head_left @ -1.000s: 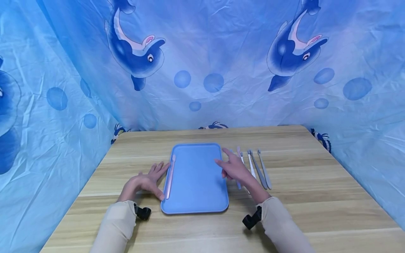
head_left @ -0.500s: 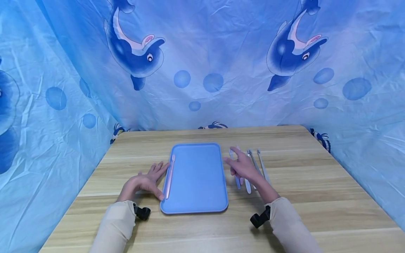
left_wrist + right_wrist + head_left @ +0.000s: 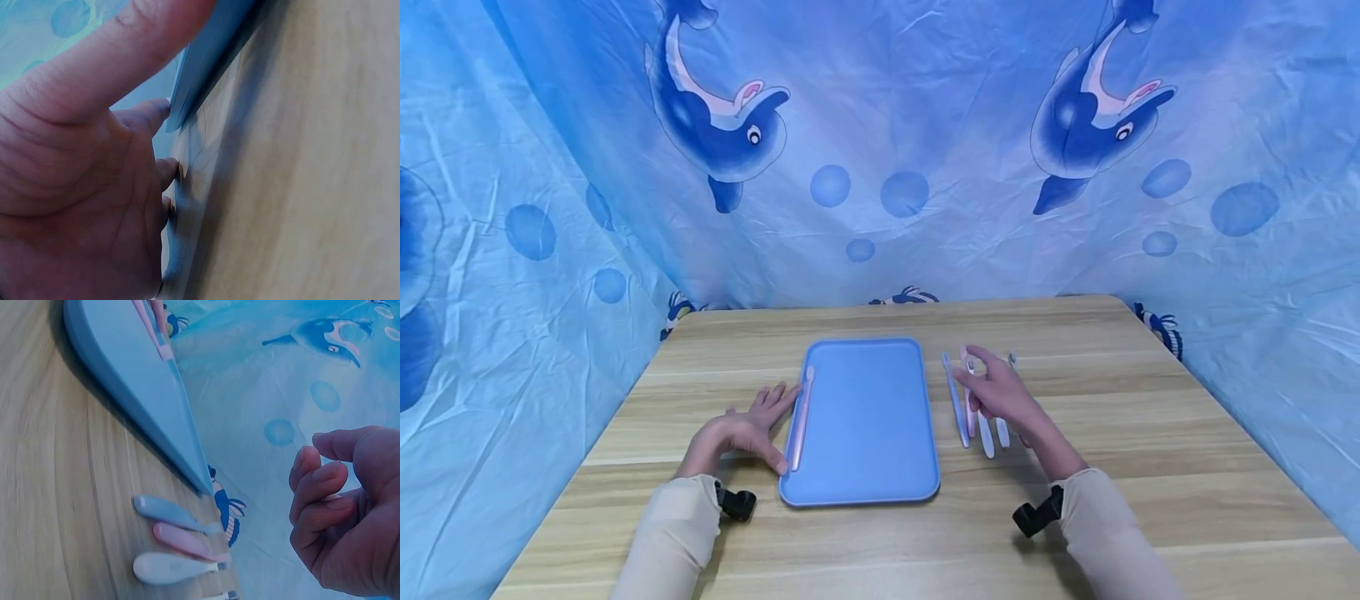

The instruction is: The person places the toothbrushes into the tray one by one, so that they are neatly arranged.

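Note:
A shallow blue tray (image 3: 865, 425) lies on the wooden table, with a pink toothbrush (image 3: 802, 421) along its left side. My left hand (image 3: 747, 432) rests at the tray's left edge, fingers spread, thumb near the front corner. To the tray's right, my right hand (image 3: 1003, 396) hovers over a row of toothbrushes, its fingers loosely bent and holding nothing. A blue toothbrush (image 3: 957, 404), a second pink toothbrush (image 3: 181, 540) and a white toothbrush (image 3: 169, 567) lie nearest the tray. Farther right, the hand and forearm partly hide the other toothbrushes (image 3: 1003, 433).
The wood-grain table (image 3: 880, 550) extends around the tray on all sides. A blue curtain (image 3: 880, 150) printed with dolphins hangs behind it and along the sides. Black wrist cameras (image 3: 1036, 515) sit at both cuffs.
My right hand has moved rightward from the tray's right edge to over the toothbrushes, uncovering the blue and second pink ones. The left hand and tray have stayed put.

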The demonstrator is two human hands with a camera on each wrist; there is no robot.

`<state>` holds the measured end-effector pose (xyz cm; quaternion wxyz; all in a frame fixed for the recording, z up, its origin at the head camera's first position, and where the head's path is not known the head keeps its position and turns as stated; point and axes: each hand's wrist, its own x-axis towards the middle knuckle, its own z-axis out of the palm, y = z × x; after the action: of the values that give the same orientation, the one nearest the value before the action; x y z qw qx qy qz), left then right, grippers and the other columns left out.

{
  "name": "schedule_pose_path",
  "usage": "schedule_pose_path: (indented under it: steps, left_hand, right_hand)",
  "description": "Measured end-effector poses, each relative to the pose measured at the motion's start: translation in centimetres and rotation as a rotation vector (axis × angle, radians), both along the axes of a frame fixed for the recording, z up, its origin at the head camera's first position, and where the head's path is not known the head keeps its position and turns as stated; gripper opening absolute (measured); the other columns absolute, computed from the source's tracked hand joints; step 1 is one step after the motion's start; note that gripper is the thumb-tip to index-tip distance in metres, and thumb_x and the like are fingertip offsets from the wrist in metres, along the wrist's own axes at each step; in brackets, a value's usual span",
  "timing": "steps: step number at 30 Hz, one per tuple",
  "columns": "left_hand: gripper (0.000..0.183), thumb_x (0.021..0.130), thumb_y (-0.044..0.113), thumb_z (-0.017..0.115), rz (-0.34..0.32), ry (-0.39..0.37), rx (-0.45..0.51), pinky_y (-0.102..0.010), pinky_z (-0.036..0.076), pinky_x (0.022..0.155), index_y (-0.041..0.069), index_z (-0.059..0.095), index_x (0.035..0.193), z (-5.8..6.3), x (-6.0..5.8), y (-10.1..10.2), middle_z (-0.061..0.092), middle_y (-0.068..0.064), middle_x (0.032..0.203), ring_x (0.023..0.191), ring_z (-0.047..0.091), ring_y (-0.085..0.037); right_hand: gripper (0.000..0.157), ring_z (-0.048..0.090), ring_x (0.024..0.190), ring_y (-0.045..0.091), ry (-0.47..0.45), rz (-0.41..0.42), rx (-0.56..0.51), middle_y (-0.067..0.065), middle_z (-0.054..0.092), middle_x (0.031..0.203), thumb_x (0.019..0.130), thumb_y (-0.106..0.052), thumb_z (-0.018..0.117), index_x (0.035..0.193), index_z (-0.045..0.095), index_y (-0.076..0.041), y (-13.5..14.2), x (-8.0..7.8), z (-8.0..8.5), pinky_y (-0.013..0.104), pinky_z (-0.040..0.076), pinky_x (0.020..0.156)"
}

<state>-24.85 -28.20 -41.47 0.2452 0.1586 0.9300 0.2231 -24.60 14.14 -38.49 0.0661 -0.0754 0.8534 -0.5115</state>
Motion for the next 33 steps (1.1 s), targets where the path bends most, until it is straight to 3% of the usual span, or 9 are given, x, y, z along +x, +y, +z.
schedule_pose_path:
  steps: [10,24,30,33]
  left_hand:
    - [0.149,0.052,0.068,0.089,0.021,0.013,-0.002,-0.085,-0.013,0.105,0.03,-0.003,0.162,-1.6,-1.1,-0.8,-0.016,-0.014,0.17,0.154,-0.02,-0.045]
    - [0.15,0.051,0.067,0.09,0.004,-0.011,0.046,-0.086,-0.014,0.102,0.027,-0.003,0.162,-0.4,-0.3,-0.3,-0.016,-0.02,0.168,0.151,-0.021,-0.051]
    - [0.149,0.051,0.068,0.089,0.023,0.01,-0.012,-0.084,-0.012,0.107,0.03,-0.003,0.162,-1.6,-1.0,-0.7,-0.016,-0.012,0.17,0.154,-0.021,-0.043]
    - [0.15,0.051,0.067,0.09,0.022,0.013,-0.001,-0.085,-0.014,0.105,0.029,-0.003,0.162,-1.9,-1.1,-0.8,-0.016,-0.015,0.169,0.154,-0.021,-0.045]
  right_hand:
    - [0.067,0.044,0.043,0.011,0.004,-0.026,0.013,-0.001,0.055,0.055,0.103,-0.034,0.054,0.158,0.025,-0.009,1.9,-0.1,0.1,0.024,0.04,0.044]
    - [0.065,0.04,0.043,0.011,-0.013,-0.015,-0.02,-0.002,0.054,0.056,0.103,-0.036,0.055,0.156,0.029,-0.009,3.5,0.0,0.0,0.025,0.035,0.043]
    - [0.066,0.041,0.041,0.01,-0.001,-0.033,0.011,-0.001,0.054,0.055,0.104,-0.036,0.054,0.156,0.029,-0.006,4.2,-0.1,-0.2,0.025,0.037,0.043]
    - [0.063,0.04,0.039,0.009,0.004,-0.043,0.016,-0.002,0.054,0.053,0.104,-0.033,0.053,0.156,0.03,-0.006,4.5,-0.2,-0.5,0.024,0.037,0.042]
